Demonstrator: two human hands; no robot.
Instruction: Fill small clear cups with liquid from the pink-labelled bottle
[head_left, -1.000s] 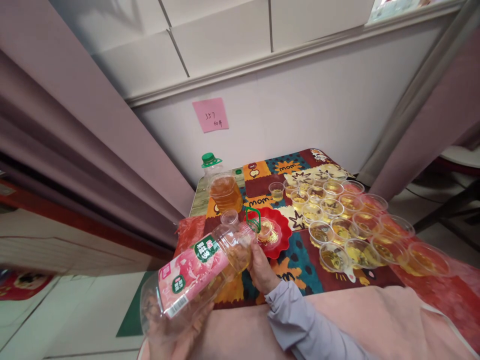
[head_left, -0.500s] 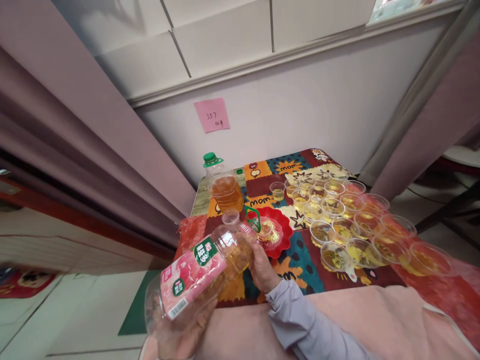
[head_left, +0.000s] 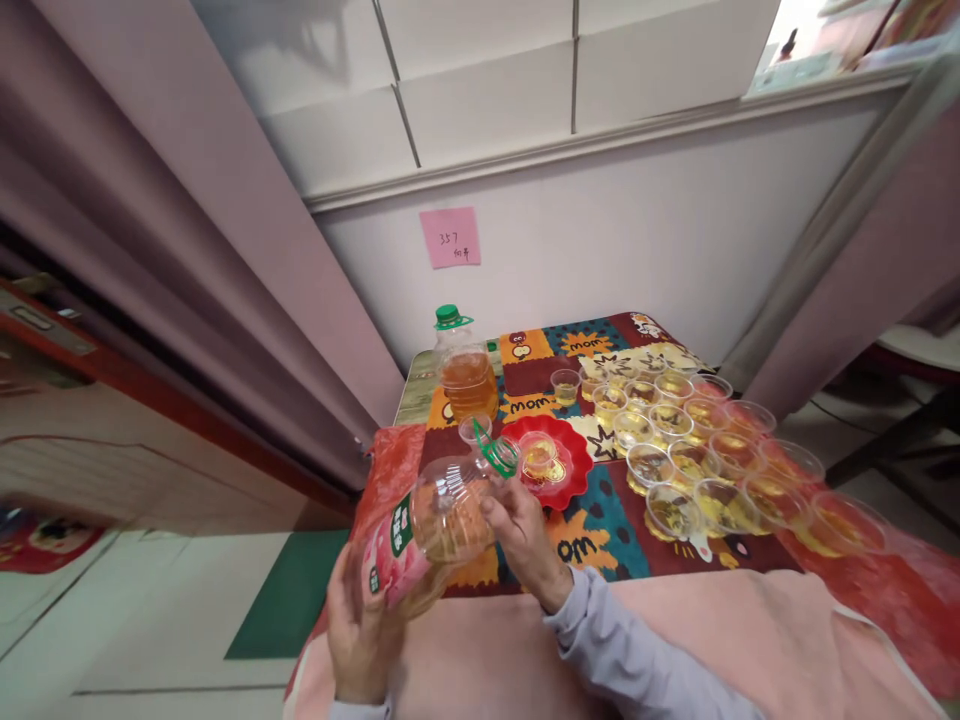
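Observation:
A large clear plastic bottle (head_left: 452, 510) with a pink label and a green neck ring is held at a slant in both hands, its neck towards the upper right. Around its labelled lower body my left hand (head_left: 364, 615) is wrapped. My right hand (head_left: 523, 530) grips it at the shoulder, just below the neck. Beside the bottle's mouth, a scalloped red plate (head_left: 579, 470) bears a clear cup (head_left: 541, 458) with yellow liquid. Another clear cup (head_left: 475, 430) stands behind the bottle neck; its contents are hard to make out.
A second bottle (head_left: 466, 385) of amber drink with a green cap stands at the back left. Several cups (head_left: 694, 460) of yellow liquid crowd the right side, with a lone cup (head_left: 565, 386) near them. A patterned cloth (head_left: 525, 380) covers the table against the wall.
The bottle's neck has lifted and the bottle now points more steeply upward, its amber drink back from the mouth. My left hand has come further into view. The camera view has shifted slightly.

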